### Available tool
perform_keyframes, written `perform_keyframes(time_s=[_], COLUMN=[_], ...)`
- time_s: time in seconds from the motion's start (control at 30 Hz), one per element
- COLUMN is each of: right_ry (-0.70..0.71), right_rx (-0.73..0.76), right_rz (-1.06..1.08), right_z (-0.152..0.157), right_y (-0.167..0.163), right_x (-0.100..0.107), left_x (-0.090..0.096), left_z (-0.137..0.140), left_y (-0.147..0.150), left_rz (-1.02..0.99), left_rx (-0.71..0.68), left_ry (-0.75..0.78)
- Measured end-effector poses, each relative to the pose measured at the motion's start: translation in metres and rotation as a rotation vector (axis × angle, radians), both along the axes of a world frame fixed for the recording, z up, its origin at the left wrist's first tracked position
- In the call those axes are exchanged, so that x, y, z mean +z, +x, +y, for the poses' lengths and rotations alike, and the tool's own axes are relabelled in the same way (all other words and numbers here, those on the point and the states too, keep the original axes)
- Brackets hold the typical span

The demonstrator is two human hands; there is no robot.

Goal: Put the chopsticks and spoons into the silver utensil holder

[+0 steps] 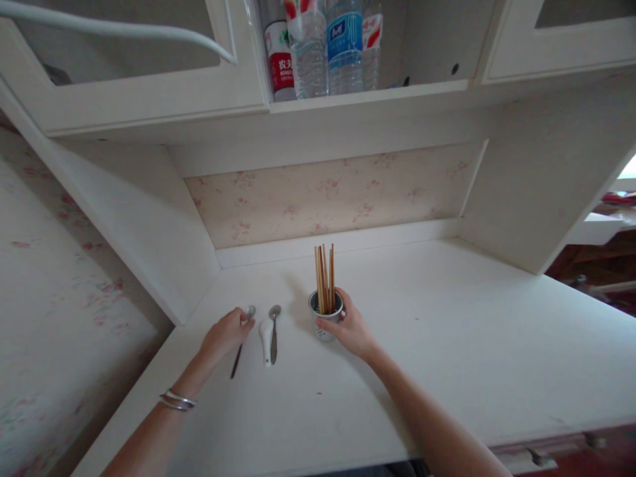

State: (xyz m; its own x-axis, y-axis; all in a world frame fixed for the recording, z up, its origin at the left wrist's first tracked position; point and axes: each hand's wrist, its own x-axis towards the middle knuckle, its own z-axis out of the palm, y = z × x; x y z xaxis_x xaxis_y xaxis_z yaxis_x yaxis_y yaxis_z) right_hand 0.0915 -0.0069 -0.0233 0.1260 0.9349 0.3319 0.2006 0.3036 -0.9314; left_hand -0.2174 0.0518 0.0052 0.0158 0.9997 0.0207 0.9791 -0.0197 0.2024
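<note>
My right hand grips a small perforated metal utensil holder that stands on the white desk. Several wooden chopsticks stick upright out of it. My left hand rests on a metal spoon, fingers around its bowl end, with the dark handle pointing toward me. Beside it lie a white ceramic spoon and a second metal spoon, both flat on the desk between my hands.
The desk sits in a recess with a floral back panel and white side walls. Above is a shelf holding several plastic water bottles between cabinet doors. A floral wall runs along the left.
</note>
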Motion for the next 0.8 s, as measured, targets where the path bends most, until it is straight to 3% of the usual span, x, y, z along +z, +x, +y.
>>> perform_keyframes(time_s=[0.1,0.2,0.4,0.5,0.6,0.73,0.8], right_ry=[0.007,0.014,0.011,0.019,0.024,0.021,0.023], right_rx=[-0.04,-0.047,-0.045,-0.041,-0.024,0.017,0.031], right_rz=[-0.028,-0.084,-0.117,-0.106,-0.097,-0.058,-0.024], right_z=[0.0,0.0,0.0,0.0,0.0,-0.001,-0.001], right_y=[-0.005,-0.007,-0.004,-0.005,-0.005,-0.007,-0.008], right_x=[-0.001,-0.002,-0.007,-0.007,-0.007,-0.007,-0.007], left_x=[-0.012,-0.019,-0.009,0.009,0.04,0.09,0.109], left_z=[0.008,0.011,0.015,0.015,0.013,0.006,0.0], left_y=[-0.014,-0.013,-0.009,-0.01,-0.002,0.033,0.058], left_rz=[0.055,0.03,-0.175,-0.327,-0.489,-0.906,-1.117], left_rx=[0.011,0.01,0.01,-0.004,-0.054,-0.164,-0.193], left_ry=[-0.142,-0.177,-0.206,-0.191,-0.124,0.141,0.193])
